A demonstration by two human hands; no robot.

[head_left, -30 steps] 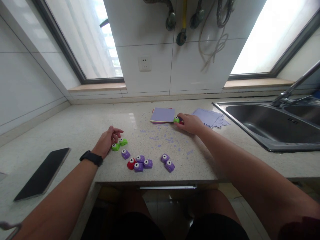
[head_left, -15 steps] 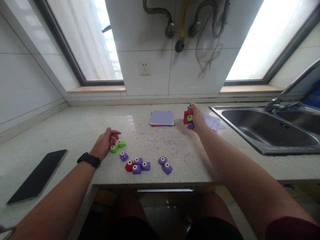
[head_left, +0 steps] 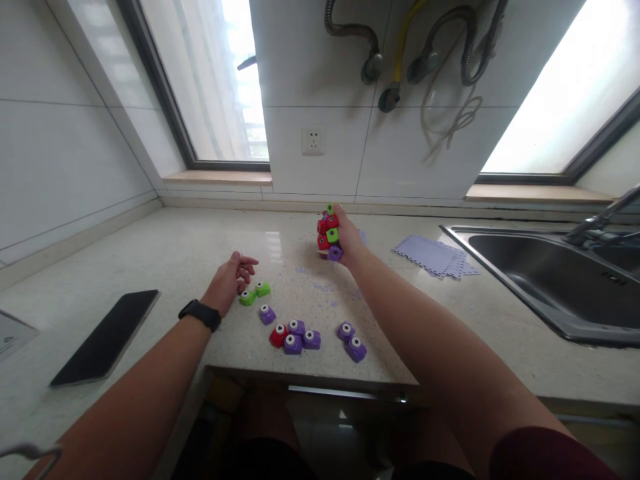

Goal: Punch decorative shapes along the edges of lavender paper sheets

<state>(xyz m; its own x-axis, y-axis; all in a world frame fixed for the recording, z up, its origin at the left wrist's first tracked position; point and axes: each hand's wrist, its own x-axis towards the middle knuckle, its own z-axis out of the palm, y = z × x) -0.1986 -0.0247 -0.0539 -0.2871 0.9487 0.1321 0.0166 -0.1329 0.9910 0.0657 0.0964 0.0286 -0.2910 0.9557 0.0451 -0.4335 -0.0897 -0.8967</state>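
My right hand (head_left: 349, 235) is closed around a cluster of small paper punches (head_left: 328, 233) in red, green and purple, above the middle of the counter. My left hand (head_left: 231, 279) rests on the counter with relaxed, partly stretched fingers and holds nothing. Just beside its fingers lie two green paper punches (head_left: 255, 293). Nearer the front edge sit a purple punch (head_left: 267, 314), a red punch (head_left: 279, 335) grouped with purple ones (head_left: 293, 344), and a purple pair (head_left: 352, 341). My right hand mostly hides the stack of coloured paper (head_left: 362, 235).
Lavender sheets with punched edges (head_left: 425, 253) lie fanned beside the steel sink (head_left: 505, 307). Lavender paper scraps (head_left: 323, 287) are scattered over the counter (head_left: 210, 230). A dark flat tablet-like slab (head_left: 106, 338) lies at the left. The tiled wall carries a socket (head_left: 313, 141) and hoses.
My right hand has moved left with the punches, from near the lavender sheets to in front of the paper stack. My left hand stays by the green punches. The camera view has shifted right.
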